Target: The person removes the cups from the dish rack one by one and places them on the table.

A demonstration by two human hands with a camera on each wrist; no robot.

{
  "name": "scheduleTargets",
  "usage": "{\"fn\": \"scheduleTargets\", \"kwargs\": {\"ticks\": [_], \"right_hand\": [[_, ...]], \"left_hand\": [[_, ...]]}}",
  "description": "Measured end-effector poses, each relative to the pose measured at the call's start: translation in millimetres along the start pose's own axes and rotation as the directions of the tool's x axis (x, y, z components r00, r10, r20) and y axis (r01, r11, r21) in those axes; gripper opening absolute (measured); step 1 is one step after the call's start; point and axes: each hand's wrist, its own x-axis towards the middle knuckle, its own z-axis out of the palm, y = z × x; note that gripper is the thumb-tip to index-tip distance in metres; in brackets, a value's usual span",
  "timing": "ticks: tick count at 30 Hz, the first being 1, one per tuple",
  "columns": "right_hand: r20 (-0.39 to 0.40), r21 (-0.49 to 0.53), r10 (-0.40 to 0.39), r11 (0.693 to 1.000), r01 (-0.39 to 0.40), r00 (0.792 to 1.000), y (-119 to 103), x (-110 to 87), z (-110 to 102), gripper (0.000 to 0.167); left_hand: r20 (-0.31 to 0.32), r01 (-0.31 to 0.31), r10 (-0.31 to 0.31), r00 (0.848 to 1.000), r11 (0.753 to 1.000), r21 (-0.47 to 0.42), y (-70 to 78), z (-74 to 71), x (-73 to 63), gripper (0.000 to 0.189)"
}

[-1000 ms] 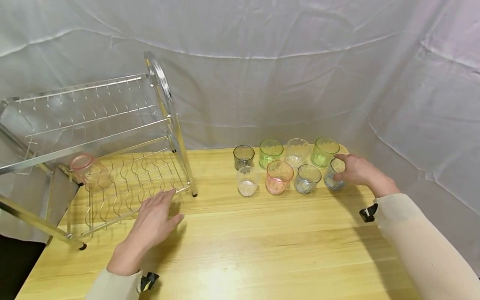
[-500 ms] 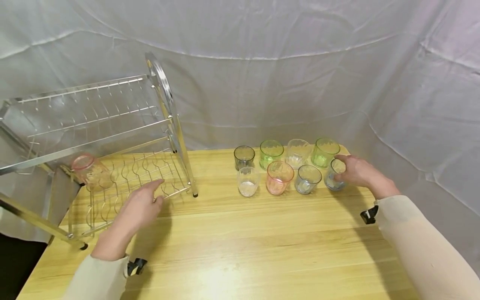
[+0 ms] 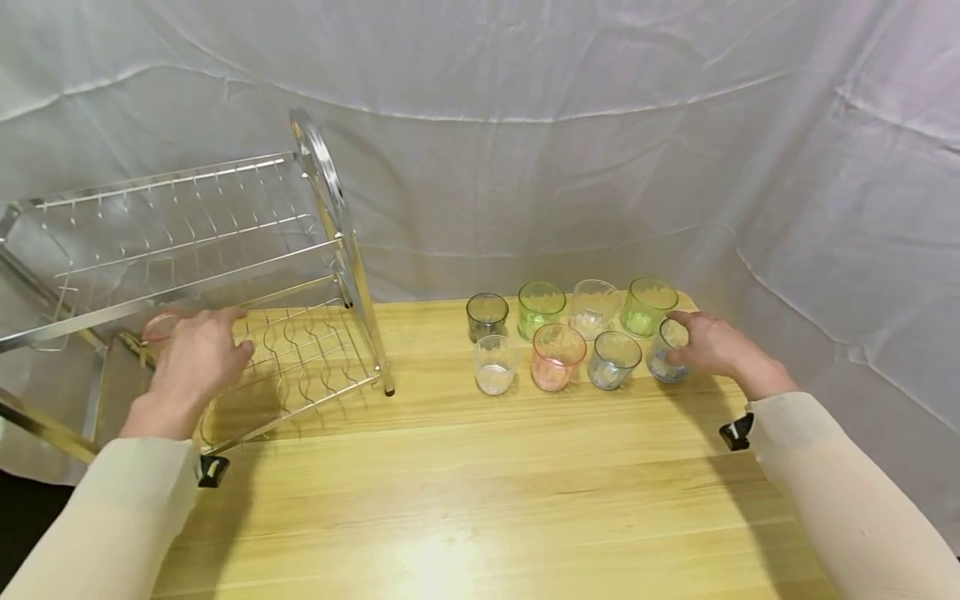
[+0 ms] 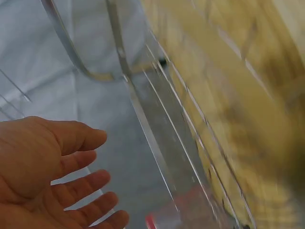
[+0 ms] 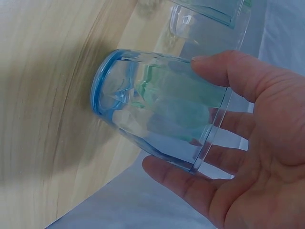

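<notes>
My left hand (image 3: 197, 354) is over the lower tier of the chrome dish rack (image 3: 364, 312), with its fingers spread and nothing in them. In the head view it partly hides a pink glass (image 3: 156, 327) lying on that tier. The left wrist view has the glass's red rim (image 4: 151, 222) below the loosely bent fingers. On the right of the table, my right hand (image 3: 716, 350) holds an upright blue-tinted glass (image 5: 152, 102) near its rim. Thumb and fingers lie on opposite sides of it in the right wrist view, and its base is at the wooden tabletop.
Left of the held glass stand two rows of glasses. At the back are a dark grey (image 3: 487, 321), two greens (image 3: 542, 310) and a clear one (image 3: 594, 310). In front are a clear (image 3: 495, 367), a pink (image 3: 558, 362) and a grey-blue glass (image 3: 614, 362). Grey cloth (image 3: 525, 167) hangs behind.
My left hand has moved left and farther back, from the rack's front edge to over its lower tier near the pink glass. The right hand has stayed at the blue glass.
</notes>
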Motion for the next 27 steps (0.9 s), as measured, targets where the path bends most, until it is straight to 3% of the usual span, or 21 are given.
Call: {"fn": "scheduleTargets", "kwargs": {"ticks": [7,10,12,17,27], "right_hand": [[0.006,0.011,0.005,1.000,-0.005,1.000,-0.1,0.1,-0.5,0.090],[0.002,0.012,-0.001,1.000,0.001,1.000,-0.9,-0.1,-0.5,0.090],[-0.006,0.012,-0.010,1.000,0.010,1.000,-1.4,-0.1,-0.1,0.089],[-0.014,0.009,-0.014,1.000,0.014,1.000,-2.8,-1.1,1.0,0.088],[-0.013,0.016,0.005,1.000,-0.005,1.000,-1.7,-1.5,2.9,0.088]], "left_hand": [[0.041,0.111,-0.112,0.993,0.994,0.024,-38.8,-12.9,13.5,0.072],[0.056,0.123,-0.126,0.990,0.991,0.051,-52.9,-16.5,16.0,0.076],[0.099,0.143,-0.148,0.984,0.988,0.053,-59.7,-18.7,16.8,0.079],[0.190,0.179,-0.185,0.964,0.983,0.051,-69.9,-19.2,19.8,0.086],[0.229,0.180,-0.190,0.955,0.982,0.063,-74.1,-12.0,27.2,0.097]]}}
